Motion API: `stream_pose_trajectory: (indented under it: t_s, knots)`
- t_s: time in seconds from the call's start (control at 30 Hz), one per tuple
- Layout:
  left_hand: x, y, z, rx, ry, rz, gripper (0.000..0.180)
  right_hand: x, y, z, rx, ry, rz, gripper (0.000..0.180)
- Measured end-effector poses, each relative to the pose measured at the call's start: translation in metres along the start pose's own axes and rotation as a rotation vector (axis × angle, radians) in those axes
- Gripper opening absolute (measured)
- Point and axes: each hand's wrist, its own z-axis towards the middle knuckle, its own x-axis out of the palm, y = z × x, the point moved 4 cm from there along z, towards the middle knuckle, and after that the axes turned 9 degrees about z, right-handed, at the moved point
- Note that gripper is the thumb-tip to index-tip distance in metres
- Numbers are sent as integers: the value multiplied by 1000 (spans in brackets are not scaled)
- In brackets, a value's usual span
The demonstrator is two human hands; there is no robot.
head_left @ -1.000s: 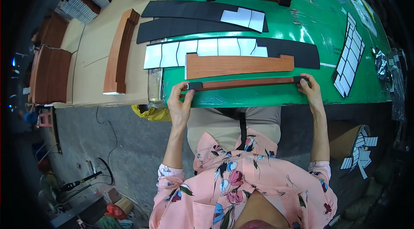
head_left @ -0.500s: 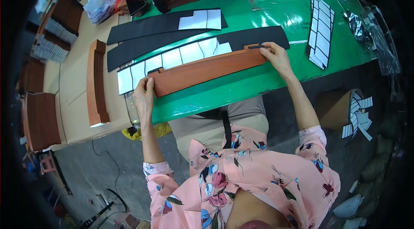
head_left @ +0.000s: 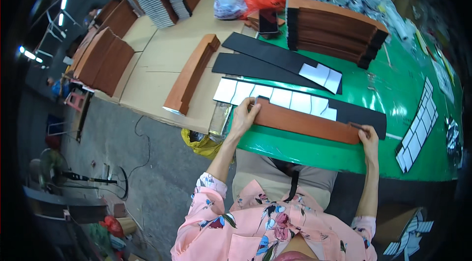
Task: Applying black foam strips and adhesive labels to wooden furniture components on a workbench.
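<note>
A long, curved reddish-brown panel (head_left: 305, 122) spans between my two hands, held just above the near edge of the green table. My left hand (head_left: 243, 118) pinches its left end between thumb and fingers. My right hand (head_left: 368, 142) grips the right end, where a small dark piece shows at the corner. Right behind the panel lie a black strip (head_left: 366, 116) and a row of white backing pieces (head_left: 280, 95), partly covered by the panel. Two more black strips (head_left: 265, 68) are farther back, one bearing a white patch (head_left: 322, 77).
A stack of brown panels (head_left: 337, 32) stands at the back of the green table (head_left: 314, 155). Another narrow stack (head_left: 192, 75) rests on cardboard (head_left: 152, 84) to the left. White-sectioned strips (head_left: 418, 126) lie right. Below, a bin (head_left: 400, 229) holds scraps; a fan (head_left: 51, 167) stands lower left.
The view has swung left, so the table appears farther right and more of the left floor shows. Both hands still hold the panel; its right end now sits lower in the picture.
</note>
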Motion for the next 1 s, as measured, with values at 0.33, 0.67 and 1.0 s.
stream_pose_trajectory:
  t_s: [0.33, 0.67, 1.0]
  knots:
    - [-7, 5, -61, 208, 126, -103, 59, -4, 14, -47, -98, 81, 18, 62]
    - [21, 14, -65, -24, -52, -669, 42, 22, 9, -52, -56, -84, 188, 38]
    - [23, -11, -65, -195, -193, -588, 37, 38, 10, -57, -67, -323, 439, 35]
